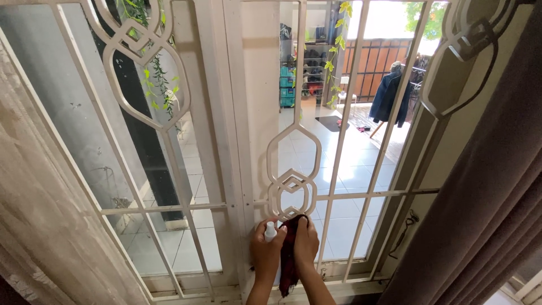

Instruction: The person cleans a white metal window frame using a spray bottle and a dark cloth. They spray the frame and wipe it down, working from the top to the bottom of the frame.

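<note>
While my left hand (265, 248) grips a spray bottle (271, 231) and my right hand (306, 242) clutches a dark red cloth (289, 254) low against the white grille (292, 189), I judge most bars above unwiped.

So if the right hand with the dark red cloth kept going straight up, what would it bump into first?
Probably the white metal window grille. The right hand presses the dark red cloth just under the grille's looped ornament, so that loop is first in line. The glass pane lies behind it; how far behind is unclear.
</note>
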